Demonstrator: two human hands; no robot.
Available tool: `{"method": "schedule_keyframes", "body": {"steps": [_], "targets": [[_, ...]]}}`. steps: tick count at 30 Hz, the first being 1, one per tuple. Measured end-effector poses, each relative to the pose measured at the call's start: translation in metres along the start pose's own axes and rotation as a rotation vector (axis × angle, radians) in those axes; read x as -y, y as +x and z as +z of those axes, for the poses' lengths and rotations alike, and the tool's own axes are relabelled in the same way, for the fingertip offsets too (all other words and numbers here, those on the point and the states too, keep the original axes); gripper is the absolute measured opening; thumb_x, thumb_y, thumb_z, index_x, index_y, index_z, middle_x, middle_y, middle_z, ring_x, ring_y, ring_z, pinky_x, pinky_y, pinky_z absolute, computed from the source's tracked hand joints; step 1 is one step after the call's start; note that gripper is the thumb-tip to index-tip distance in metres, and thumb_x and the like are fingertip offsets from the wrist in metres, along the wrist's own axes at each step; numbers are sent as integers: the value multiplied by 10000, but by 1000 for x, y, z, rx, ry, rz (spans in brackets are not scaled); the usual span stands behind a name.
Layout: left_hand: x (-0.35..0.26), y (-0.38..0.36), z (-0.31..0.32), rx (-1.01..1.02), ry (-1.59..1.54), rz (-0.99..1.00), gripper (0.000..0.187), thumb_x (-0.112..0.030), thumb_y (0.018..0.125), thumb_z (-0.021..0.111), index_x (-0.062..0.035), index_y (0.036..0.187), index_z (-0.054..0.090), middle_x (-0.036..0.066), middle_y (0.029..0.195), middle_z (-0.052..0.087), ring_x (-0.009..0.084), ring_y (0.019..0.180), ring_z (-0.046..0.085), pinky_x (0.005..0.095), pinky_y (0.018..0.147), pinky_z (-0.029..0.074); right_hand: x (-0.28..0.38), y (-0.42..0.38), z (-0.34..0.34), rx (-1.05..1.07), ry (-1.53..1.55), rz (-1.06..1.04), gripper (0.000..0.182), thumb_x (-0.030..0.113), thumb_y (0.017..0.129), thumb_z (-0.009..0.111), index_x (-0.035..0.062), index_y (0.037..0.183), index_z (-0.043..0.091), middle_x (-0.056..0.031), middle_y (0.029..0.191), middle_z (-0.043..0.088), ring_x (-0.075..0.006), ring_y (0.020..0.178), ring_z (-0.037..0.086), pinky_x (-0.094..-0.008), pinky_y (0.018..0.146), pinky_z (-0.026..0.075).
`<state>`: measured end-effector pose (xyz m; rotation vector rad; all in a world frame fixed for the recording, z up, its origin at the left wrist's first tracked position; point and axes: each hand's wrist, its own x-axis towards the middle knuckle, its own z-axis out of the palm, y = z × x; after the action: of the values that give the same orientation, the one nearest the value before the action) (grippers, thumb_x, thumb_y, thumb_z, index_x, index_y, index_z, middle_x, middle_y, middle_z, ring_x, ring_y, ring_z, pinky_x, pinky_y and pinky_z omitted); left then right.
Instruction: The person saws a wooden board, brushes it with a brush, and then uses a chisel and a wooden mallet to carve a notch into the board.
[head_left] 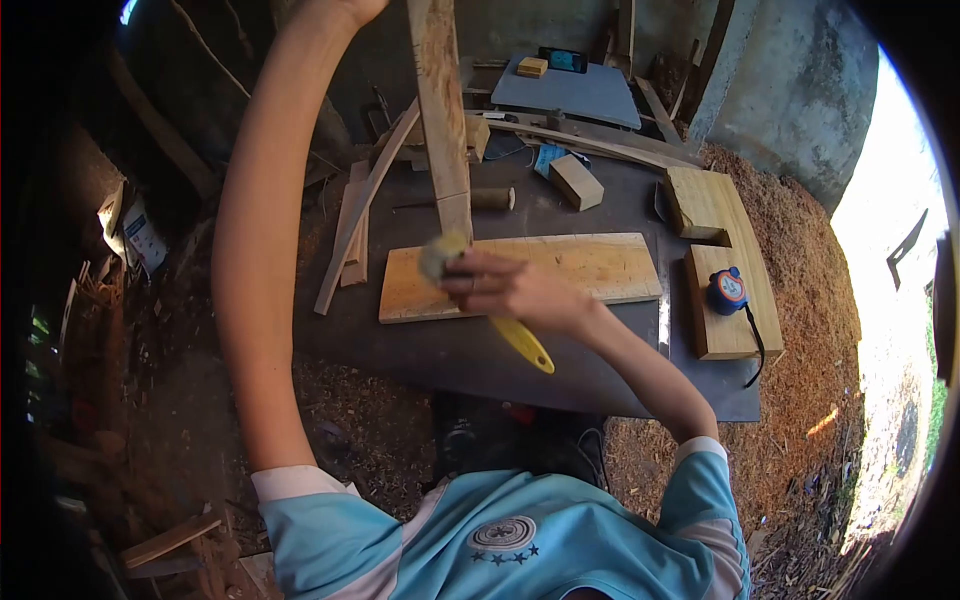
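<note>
My right hand (515, 290) is closed round a paintbrush with a yellow handle (528, 348). The brush's head is blurred and lies close to the lower end of a long wooden plank (438, 110). This plank stands tilted upright, its foot by a flat board (590, 265) on the dark table. Only the edge of my left hand (358, 8) shows at the top of the view, near the plank. Its fingers are out of frame, so its grip is hidden.
On the right, a blue tape measure (728, 291) rests on a notched wood block (715, 325). A small block (576, 182), a round wooden handle (492, 199) and thin strips (368, 205) lie about the table (600, 370). Behind stands a grey panel (565, 95) with a phone (563, 60).
</note>
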<state>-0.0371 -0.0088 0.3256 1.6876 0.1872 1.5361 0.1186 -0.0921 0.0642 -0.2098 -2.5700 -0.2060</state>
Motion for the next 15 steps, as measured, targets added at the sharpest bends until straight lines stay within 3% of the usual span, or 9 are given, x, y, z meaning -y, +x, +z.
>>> {"method": "schedule_keyframes", "body": {"steps": [2, 5, 7, 8, 10, 12, 13, 14, 15], "targets": [[-4, 0, -13, -62, -39, 42, 124, -256, 855, 500, -142, 844, 548, 69, 949, 636, 143, 645, 582, 261, 545, 477, 13, -14, 24, 213, 397, 64, 152, 89, 709, 623, 64, 858, 641, -69, 1187, 558, -245, 1108, 525, -363, 959, 441], [-16, -10, -13, -151, -4, 122, 144, -286, 861, 498, -153, 833, 543, 55, 864, 621, 138, 618, 572, 257, 527, 471, -7, 20, -27, -12, 605, 188, 144, 81, 706, 642, 63, 849, 644, -89, 1128, 593, -242, 1038, 575, -348, 899, 483], [-21, -12, -15, -173, 43, 156, 162, -314, 866, 501, -162, 824, 539, 33, 772, 598, 134, 610, 563, 256, 528, 470, -23, 61, -70, -483, 342, -3, 138, 64, 714, 657, 62, 852, 647, -97, 1053, 629, -235, 964, 613, -319, 826, 513], [-20, -9, -13, -194, -37, 165, 174, -335, 866, 507, -169, 825, 536, 20, 732, 570, 128, 591, 550, 254, 518, 463, -29, 81, -102, -628, 27, -132, 101, 57, 735, 653, 58, 835, 646, -105, 1014, 642, -230, 965, 614, -293, 790, 521], [-13, -2, -3, -238, -198, 170, 199, -377, 865, 520, -182, 827, 530, -7, 651, 515, 116, 554, 523, 251, 497, 450, -44, 113, -145, -907, -134, -195, 83, 77, 742, 649, 63, 823, 642, -80, 992, 651, -225, 982, 607, -290, 794, 524], [-4, -14, 12, -182, 179, 337, 250, -436, 869, 504, -187, 883, 513, -28, 642, 447, 96, 582, 499, 240, 505, 433, -35, 117, -152, -815, -82, -116, 87, 89, 741, 643, 77, 827, 640, -68, 1002, 648, -226, 994, 601, -306, 820, 516], [-13, -21, 15, -52, 52, 240, 266, -445, 875, 490, -181, 905, 511, -22, 667, 455, 99, 603, 503, 241, 519, 437, -32, 117, -151, -766, -61, -72, 89, 95, 741, 640, 84, 829, 640, -62, 1006, 647, -227, 1000, 598, -314, 833, 513], [-12, -22, 13, -55, 48, 212, 280, -416, 884, 485, -145, 955, 495, -1, 712, 460, 110, 633, 495, 240, 563, 425, -34, 113, -128, -814, -163, -71, 113, 96, 726, 587, 83, 832, 624, -45, 1034, 625, -239, 1059, 554, -350, 820, 503], [-11, -18, 1, -158, 75, 175, 300, -387, 892, 481, -109, 1005, 480, 20, 756, 465, 121, 664, 486, 240, 607, 412, -21, 98, -110, -700, -53, -25, 117, 104, 733, 583, 86, 842, 622, -46, 1061, 617, -240, 1065, 551, -354, 864, 486]]}}
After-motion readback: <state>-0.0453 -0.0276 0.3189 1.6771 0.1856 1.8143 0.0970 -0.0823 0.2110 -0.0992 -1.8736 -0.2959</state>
